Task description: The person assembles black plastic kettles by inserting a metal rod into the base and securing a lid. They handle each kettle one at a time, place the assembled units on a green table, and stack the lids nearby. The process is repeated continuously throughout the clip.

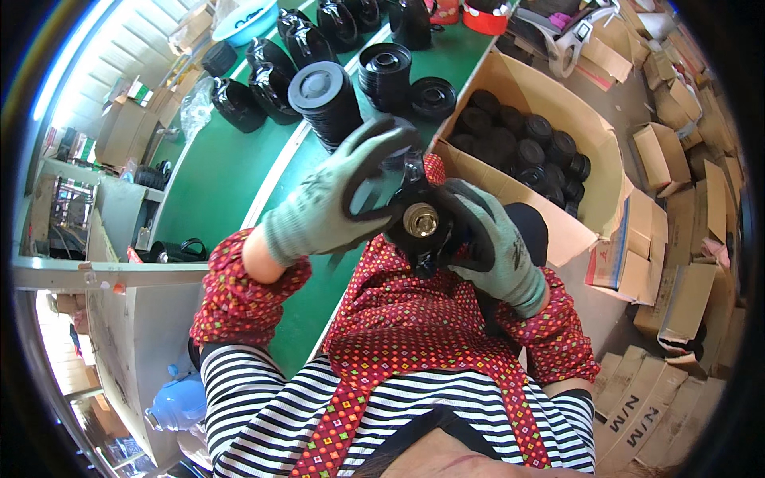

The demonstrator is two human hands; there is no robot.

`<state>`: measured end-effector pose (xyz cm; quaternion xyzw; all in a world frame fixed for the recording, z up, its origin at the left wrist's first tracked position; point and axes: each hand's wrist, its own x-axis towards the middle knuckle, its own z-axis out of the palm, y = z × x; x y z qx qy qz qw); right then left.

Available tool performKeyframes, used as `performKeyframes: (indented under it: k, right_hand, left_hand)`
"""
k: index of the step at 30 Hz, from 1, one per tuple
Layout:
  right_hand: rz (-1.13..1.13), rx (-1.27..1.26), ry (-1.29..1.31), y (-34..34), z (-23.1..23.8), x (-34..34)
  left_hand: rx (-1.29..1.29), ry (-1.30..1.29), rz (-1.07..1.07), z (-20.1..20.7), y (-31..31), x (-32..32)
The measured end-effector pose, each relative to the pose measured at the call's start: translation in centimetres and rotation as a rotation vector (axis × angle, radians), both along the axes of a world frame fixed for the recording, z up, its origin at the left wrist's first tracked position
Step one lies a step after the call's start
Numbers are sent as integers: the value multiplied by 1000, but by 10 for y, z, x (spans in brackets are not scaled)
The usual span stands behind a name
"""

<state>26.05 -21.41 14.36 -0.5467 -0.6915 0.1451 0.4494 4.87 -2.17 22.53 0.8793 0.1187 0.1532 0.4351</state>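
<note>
Both my hands wear grey-green gloves and meet in front of my chest. My left hand grips a black ring-shaped part by its rim, holding it tilted against the top of a black moulded part. That part has a round brass-coloured fitting facing me. My right hand wraps around the black moulded part from the right and below. Red patterned sleeve covers sit on both forearms, over a striped shirt and a red patterned apron.
A green worktable runs up the left, carrying stacks of black round lids and bagged black parts. An open cardboard box of black round parts stands at the right. Flattened and folded cartons lie over the floor.
</note>
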Motion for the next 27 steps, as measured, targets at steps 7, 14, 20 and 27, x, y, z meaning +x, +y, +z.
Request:
performKeyframes:
  k: [7, 14, 20, 27]
  right_hand:
    - [12, -111, -117, -10, 17, 12]
    - [-72, -125, -277, -7, 13, -5]
    - [-46, -139, -270, -4, 6, 1]
    - [-320, -2, 284, -19, -48, 15]
  left_hand:
    - [624, 220, -276, -22, -9, 10]
    - [548, 142, -381, -38, 1, 27]
    - [574, -100, -337, -53, -3, 30]
    - [424, -272, 97, -58, -26, 13]
